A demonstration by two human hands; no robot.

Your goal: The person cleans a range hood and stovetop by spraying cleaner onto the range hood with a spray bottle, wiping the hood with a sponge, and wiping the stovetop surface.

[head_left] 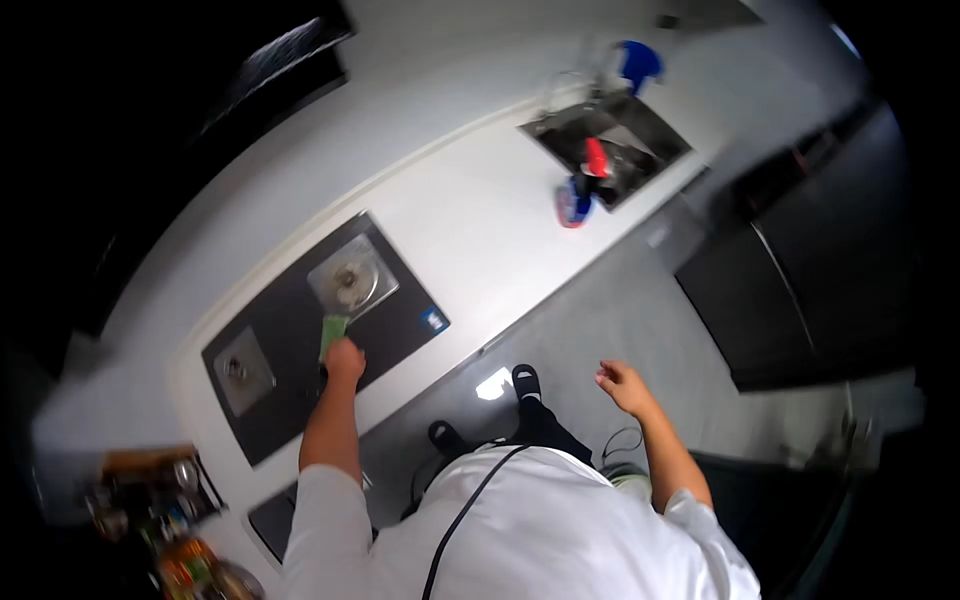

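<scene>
Currently, the left grip (pixel 345 358) is folded around the near end of a green cleaning pad (pixel 333 329), with the fingers curled under and largely hidden. The pad projects forward from the left grip over the dark cooktop (pixel 285 335); whether it is a cloth or a sponge cannot be determined from this view. The far end of the pad lies at the near edge of the right burner plate (pixel 375 297), which is ahead of the left grip. The left burner plate (pixel 245 388) is to the left of the same grip. A blue label (pixel 433 319) is to its right, at the corner of the cooktop. The white counter (pixel 480 220) extends to the right of the left grip, toward the sink (pixel 562 130). A blurred blue-and-red item (pixel 573 203) stands at the near side of the sink, well apart from both grips. The right grip (pixel 622 387) is partly open, fingers loosely bent, with no object visible in it; the grey floor (pixel 570 340) lies below.
</scene>
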